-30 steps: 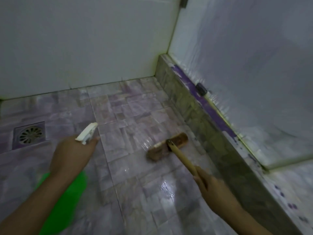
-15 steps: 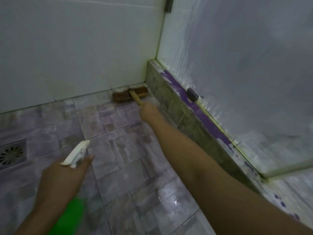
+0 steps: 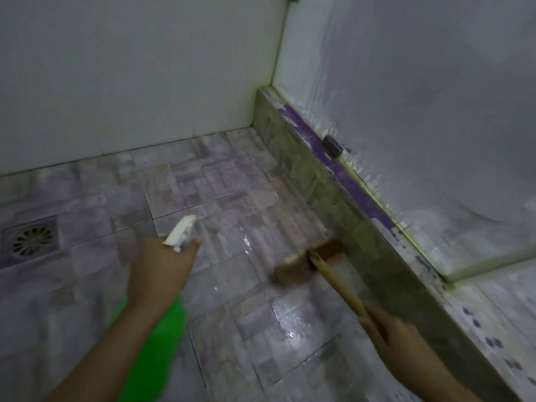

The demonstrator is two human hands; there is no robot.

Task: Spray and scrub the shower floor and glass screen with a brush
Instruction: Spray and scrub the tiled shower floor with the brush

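Note:
My right hand (image 3: 391,332) grips the wooden handle of a brown scrub brush (image 3: 309,264). The brush head rests on the wet, purple-grey tiled shower floor (image 3: 220,198), right beside the low tiled kerb (image 3: 327,181). My left hand (image 3: 158,274) holds a green spray bottle (image 3: 153,352); its white nozzle (image 3: 180,233) sticks out above my fingers and points away from me. The glass screen (image 3: 420,111) stands on the kerb at the right, streaked with white foam.
A square metal floor drain (image 3: 30,240) sits at the far left. White tiled wall (image 3: 130,68) closes the back. A small dark bracket (image 3: 332,145) holds the glass to the kerb. Purple stains run along the kerb top.
My right hand pushed the brush out to the far corner, then pulled it back along the kerb to near me. The left hand with the bottle stayed roughly in place.

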